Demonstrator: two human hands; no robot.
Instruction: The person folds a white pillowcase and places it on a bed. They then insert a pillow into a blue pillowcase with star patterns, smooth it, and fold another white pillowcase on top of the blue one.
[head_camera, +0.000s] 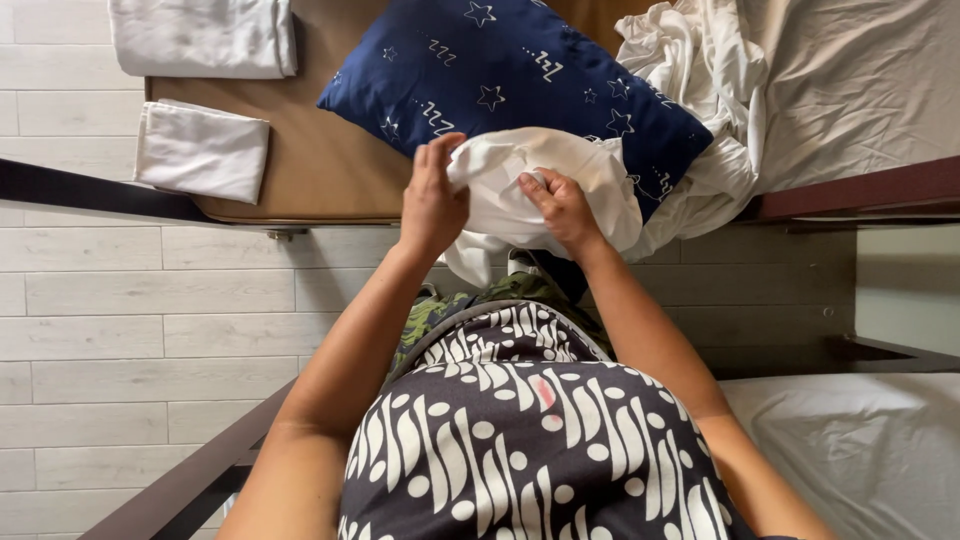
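Patterned top: black and white print right under the camera, both bare arms reaching away from it toward the bench.
Left hand (432, 203): fingers curled shut, pinching the left edge of the white pillowcase (560, 190) from above.
Right hand (562, 208): closed in a fist on the same cloth, just beside the left hand, so neither is really nearer.
White pillowcase: bunched up at the near edge of the wooden bench (320, 170), partly hanging over it, draped on the near corner of the pillow.
Navy star pillow (510, 80): lies directly beyond the fingers, long axis slanting from the bench's far middle toward its near right edge.
Folded white cloths (200, 150): two stacked-up pieces at the bench's left end, well apart from the hands.
Rumpled sheet (700, 90): piled touching the pillow's right side.
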